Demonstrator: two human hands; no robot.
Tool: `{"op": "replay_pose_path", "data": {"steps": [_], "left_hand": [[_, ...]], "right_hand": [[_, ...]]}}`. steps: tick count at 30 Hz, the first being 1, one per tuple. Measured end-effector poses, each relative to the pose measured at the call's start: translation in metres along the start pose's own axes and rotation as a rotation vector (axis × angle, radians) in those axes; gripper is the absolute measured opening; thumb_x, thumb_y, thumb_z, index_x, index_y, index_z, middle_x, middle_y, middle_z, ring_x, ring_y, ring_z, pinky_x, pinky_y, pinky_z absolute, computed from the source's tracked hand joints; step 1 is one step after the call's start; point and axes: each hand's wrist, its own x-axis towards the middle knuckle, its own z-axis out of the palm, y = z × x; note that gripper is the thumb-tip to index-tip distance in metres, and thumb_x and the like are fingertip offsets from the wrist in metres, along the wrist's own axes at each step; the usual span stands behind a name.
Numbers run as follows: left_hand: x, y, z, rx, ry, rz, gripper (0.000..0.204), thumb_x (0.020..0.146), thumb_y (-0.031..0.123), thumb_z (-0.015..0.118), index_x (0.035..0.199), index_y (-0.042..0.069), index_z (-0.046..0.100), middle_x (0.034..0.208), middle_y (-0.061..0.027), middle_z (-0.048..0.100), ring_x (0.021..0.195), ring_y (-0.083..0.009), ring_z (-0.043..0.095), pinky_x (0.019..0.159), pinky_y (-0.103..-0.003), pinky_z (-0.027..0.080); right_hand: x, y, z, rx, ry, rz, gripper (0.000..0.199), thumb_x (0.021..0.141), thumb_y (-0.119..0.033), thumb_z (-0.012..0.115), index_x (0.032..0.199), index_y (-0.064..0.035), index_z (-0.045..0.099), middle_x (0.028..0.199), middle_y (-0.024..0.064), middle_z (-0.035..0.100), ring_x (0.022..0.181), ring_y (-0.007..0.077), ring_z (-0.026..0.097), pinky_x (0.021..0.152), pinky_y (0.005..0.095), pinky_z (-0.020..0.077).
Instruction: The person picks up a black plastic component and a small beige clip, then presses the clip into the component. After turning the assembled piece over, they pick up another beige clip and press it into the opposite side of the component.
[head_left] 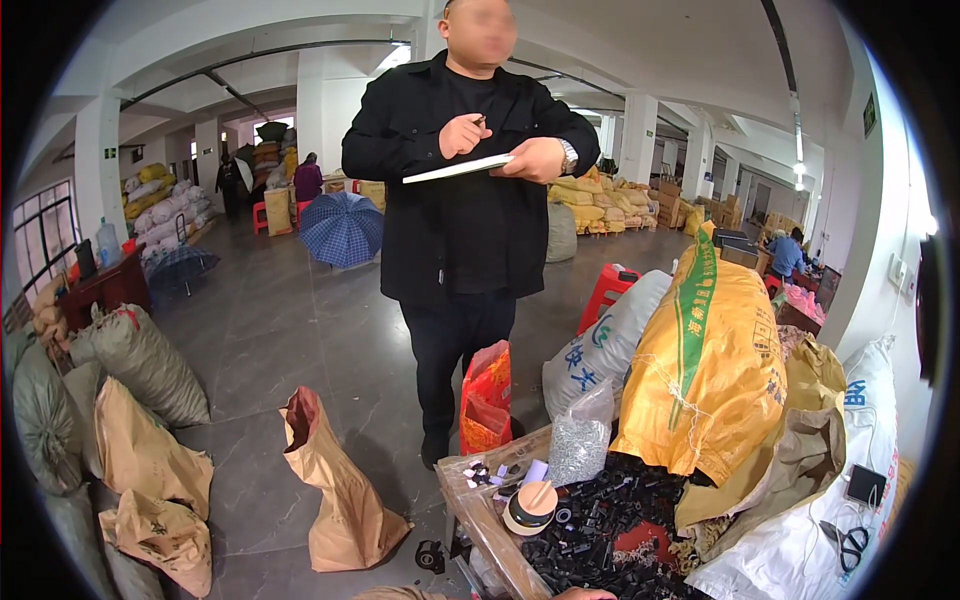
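Only a sliver of my right hand (585, 594) shows at the lower edge, by the near side of a heap of small black plastic parts (570, 565). Its fingers are mostly cut off, so whether it holds anything is hidden. My left hand is out of view. The heap lies on a low table (468, 497) with a taped brown edge. On it stand a dark jar with a pinkish lid (532, 503), a purple cylinder (535, 472) and a clear bag of small silvery pieces (582, 440). A reddish patch of small pieces (645, 540) lies among the black parts.
A large yellow woven sack (715, 350) leans over the table's far side. Scissors (850, 545) and a small dark-screened device (865, 486) rest on a white sack (800, 560). A person in black (465, 190) stands opposite, holding a pen and notebook. A brown paper bag (340, 490) stands left.
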Motion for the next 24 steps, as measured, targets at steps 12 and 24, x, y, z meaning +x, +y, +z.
{"op": "replay_pose_path", "data": {"steps": [12, 24], "left_hand": [[0.000, -0.009, 0.003, 0.002, 0.011, 0.049, 0.044, 0.080, 0.034, 0.056, 0.108, 0.001, 0.050, 0.090, -0.0108, 0.061, 0.081, -0.0165, 0.059, 0.068, -0.029, 0.046], [0.000, -0.007, 0.001, 0.002, 0.022, 0.063, 0.045, 0.079, 0.036, 0.055, 0.107, 0.001, 0.051, 0.087, -0.0114, 0.061, 0.079, -0.0174, 0.058, 0.068, -0.029, 0.045]], "right_hand": [[-0.003, 0.004, -0.003, -0.078, 0.076, -0.041, 0.094, 0.063, -0.057, 0.057, 0.122, 0.0093, 0.027, 0.122, 0.0282, 0.034, 0.101, 0.0356, 0.047, 0.075, 0.0394, 0.0464], [-0.003, 0.001, -0.010, -0.085, 0.053, -0.038, 0.090, 0.066, -0.056, 0.056, 0.122, 0.0080, 0.028, 0.123, 0.0264, 0.033, 0.103, 0.0337, 0.046, 0.075, 0.0387, 0.0466]]}}
